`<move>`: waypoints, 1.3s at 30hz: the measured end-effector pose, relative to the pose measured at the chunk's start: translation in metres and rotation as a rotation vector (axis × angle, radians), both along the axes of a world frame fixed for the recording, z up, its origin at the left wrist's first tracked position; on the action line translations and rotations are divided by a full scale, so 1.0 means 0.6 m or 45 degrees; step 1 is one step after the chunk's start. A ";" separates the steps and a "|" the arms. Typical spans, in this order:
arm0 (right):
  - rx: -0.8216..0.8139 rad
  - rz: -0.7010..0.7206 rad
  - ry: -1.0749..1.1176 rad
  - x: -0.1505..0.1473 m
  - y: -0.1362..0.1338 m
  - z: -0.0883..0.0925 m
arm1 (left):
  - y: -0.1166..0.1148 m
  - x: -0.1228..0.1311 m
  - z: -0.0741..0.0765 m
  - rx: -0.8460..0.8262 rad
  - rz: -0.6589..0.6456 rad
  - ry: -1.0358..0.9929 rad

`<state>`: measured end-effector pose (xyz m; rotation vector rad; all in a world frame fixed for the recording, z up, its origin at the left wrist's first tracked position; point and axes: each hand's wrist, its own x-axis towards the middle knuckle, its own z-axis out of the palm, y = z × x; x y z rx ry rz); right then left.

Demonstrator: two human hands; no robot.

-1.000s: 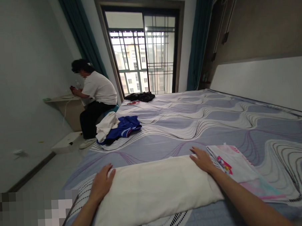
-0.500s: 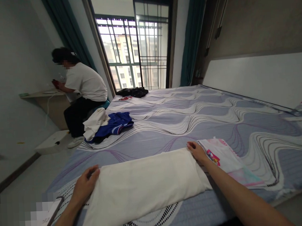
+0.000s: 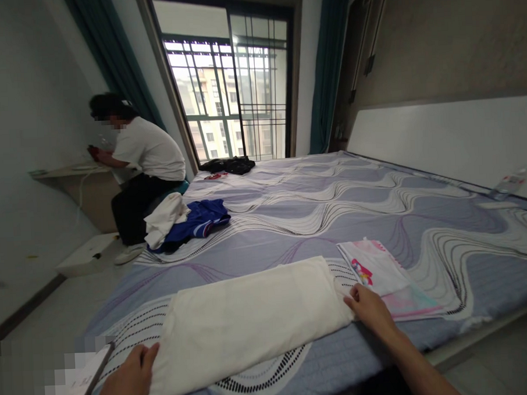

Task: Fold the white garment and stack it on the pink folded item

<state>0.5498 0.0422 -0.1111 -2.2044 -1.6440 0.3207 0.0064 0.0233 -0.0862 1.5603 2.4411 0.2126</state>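
Hands frame a folded white cloth (image 3: 251, 320) lying flat across the near edge of the bed (image 3: 355, 205): left hand (image 3: 127, 381) grips its near-left corner, right hand (image 3: 371, 309) pinches its right end. Beyond lies a pink printed cloth (image 3: 389, 270).

Your hands sit at the two near corners of a folded cloth on the bed.

Your left hand (image 3: 127, 384) touches the near left end of the folded cloth (image 3: 251, 320), and your right hand (image 3: 371, 309) touches its near right corner; the cloth lies across the bed (image 3: 377, 204) between them. Just beyond your right hand lies a printed pillowcase (image 3: 393, 273), beside the cloth's right end. Well beyond your left hand a heap of clothes (image 3: 186, 221) rests at the bed's left edge, with a seated person (image 3: 144, 168) behind it. Another clothes pile (image 3: 229, 164) lies at the far end, before the window (image 3: 228, 100).
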 end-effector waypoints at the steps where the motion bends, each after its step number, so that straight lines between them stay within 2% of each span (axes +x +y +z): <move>1: 0.089 -0.018 -0.013 0.001 0.002 0.006 | -0.005 0.001 0.006 0.019 0.025 0.001; 3: 0.232 -0.021 0.036 -0.005 0.006 0.015 | -0.023 0.012 0.017 0.100 0.078 0.013; 4: 0.239 -0.017 0.095 -0.013 0.009 0.018 | -0.033 0.024 0.022 0.131 0.094 0.003; 7: 0.010 0.052 0.240 -0.049 0.020 0.018 | -0.054 0.067 0.029 0.097 0.100 -0.078; 9: -0.110 0.136 0.272 -0.068 0.025 0.011 | -0.057 0.088 0.025 0.077 0.099 -0.111; 12: -0.124 0.202 0.320 -0.070 0.024 0.004 | -0.054 0.088 0.013 0.108 0.090 -0.107; 14: -0.122 0.141 0.285 -0.062 0.017 0.006 | -0.054 0.077 0.008 0.101 0.071 -0.075; 16: -0.057 0.033 0.135 -0.065 0.008 0.015 | -0.053 0.073 0.006 0.148 0.023 0.009; 18: 0.117 -0.001 -0.067 -0.094 0.001 0.029 | -0.045 0.091 0.007 0.331 -0.107 0.133; 21: 0.348 0.236 -0.241 -0.183 -0.002 0.038 | -0.014 0.159 0.002 0.643 -0.509 0.200; 23: 0.285 0.456 -0.252 -0.244 0.002 0.028 | 0.012 0.210 -0.010 0.632 -0.771 0.180; 24: 0.222 0.528 -0.245 -0.266 0.006 0.019 | 0.025 0.229 -0.017 0.569 -0.843 0.180; 26: 0.113 0.575 -0.239 -0.284 0.016 -0.002 | 0.047 0.244 -0.032 0.424 -0.865 0.198; 28: 0.062 0.510 -0.267 -0.268 0.029 -0.018 | 0.063 0.231 -0.043 0.334 -0.777 0.228; 30: 0.045 0.404 -0.322 -0.229 0.044 -0.024 | 0.074 0.200 -0.047 0.300 -0.679 0.277; 34: -0.001 0.224 -0.372 -0.147 0.076 -0.025 | 0.087 0.145 -0.039 0.250 -0.568 0.350; 39: -0.041 0.132 -0.380 -0.092 0.087 -0.045 | 0.088 0.126 -0.034 0.214 -0.488 0.370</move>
